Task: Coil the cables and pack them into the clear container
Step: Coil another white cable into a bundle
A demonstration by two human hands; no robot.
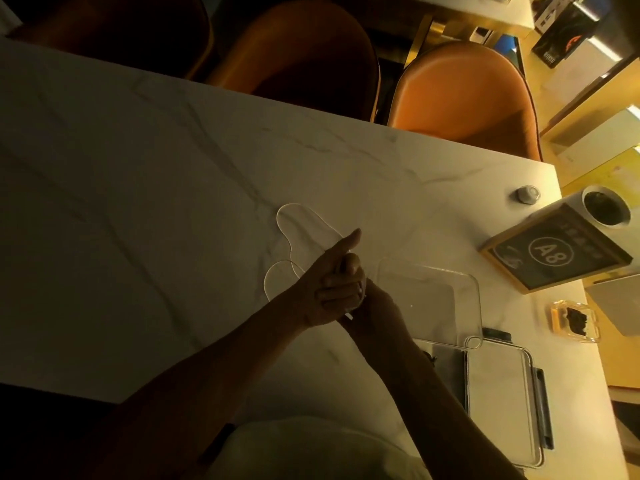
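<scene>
Trailing up-left from both hands' closed grip [341, 289], the white cable [294, 220] loops; clear container [479, 303] sits right.

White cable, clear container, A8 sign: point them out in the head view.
white cable [290, 208], head view, far loop on the table
clear container [479, 299], head view, right rim
A8 sign [550, 251], head view, circled lettering

Dim, warm yellow light comes from the right; the worktop [156, 150] darkens leftwards, and edges look bent and soft.
</scene>
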